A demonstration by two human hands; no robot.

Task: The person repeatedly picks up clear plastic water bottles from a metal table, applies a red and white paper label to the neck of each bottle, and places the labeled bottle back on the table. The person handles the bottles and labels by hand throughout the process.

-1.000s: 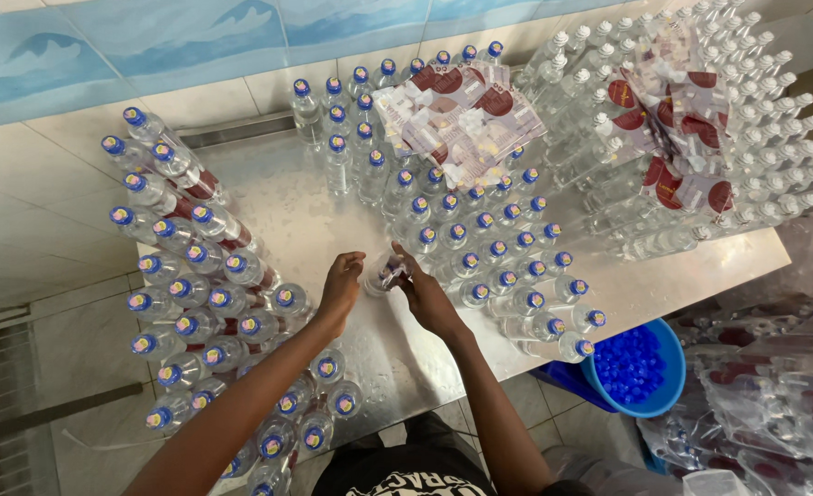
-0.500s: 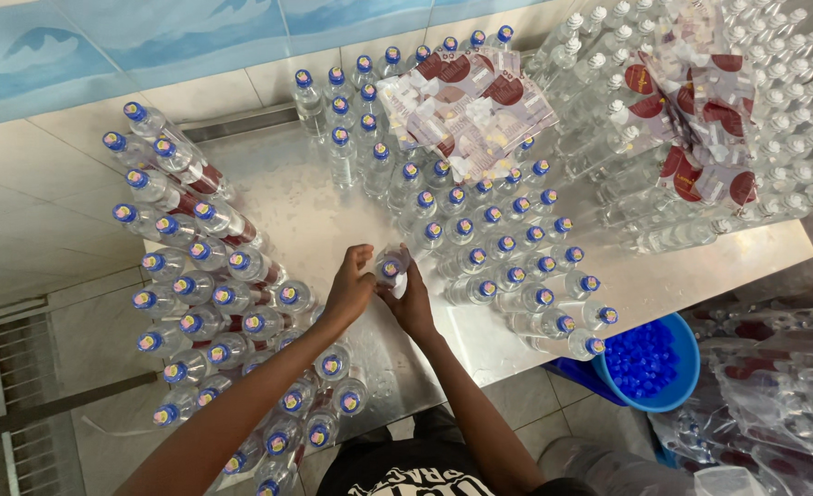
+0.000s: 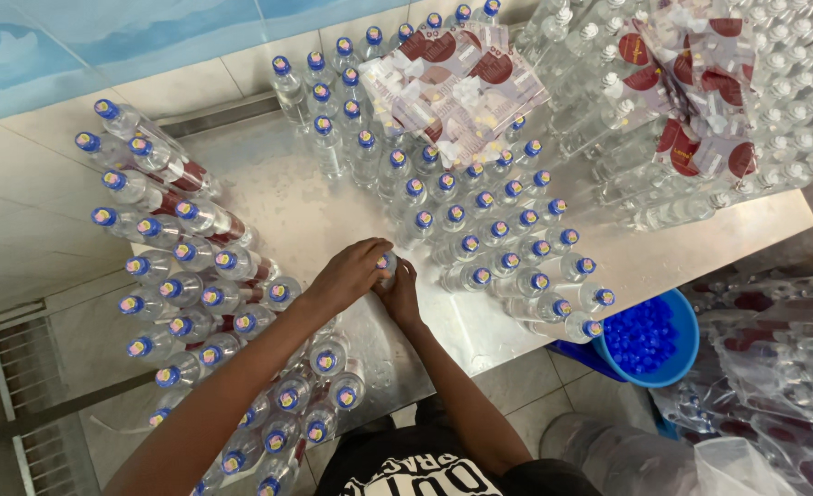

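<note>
Both my hands meet on one clear plastic bottle [image 3: 387, 267] standing on the steel table [image 3: 278, 197]. My left hand [image 3: 349, 274] covers its top and blue cap from the left. My right hand [image 3: 402, 292] grips its body from below and the right. Labelled, blue-capped bottles [image 3: 186, 266] crowd the table's left side. Unlabelled capped bottles [image 3: 507, 248] stand in rows just right of my hands.
A stack of red-and-white label sleeves [image 3: 457, 83] rests on bottles at the back. Uncapped bottles with more labels [image 3: 700, 101] fill the right end. A blue bucket of blue caps [image 3: 650, 338] sits on the floor beside the table. Bagged bottles [image 3: 773, 367] lie far right.
My hands have drawn closer together around the bottle, the left one now covering its cap. The view has shifted slightly.
</note>
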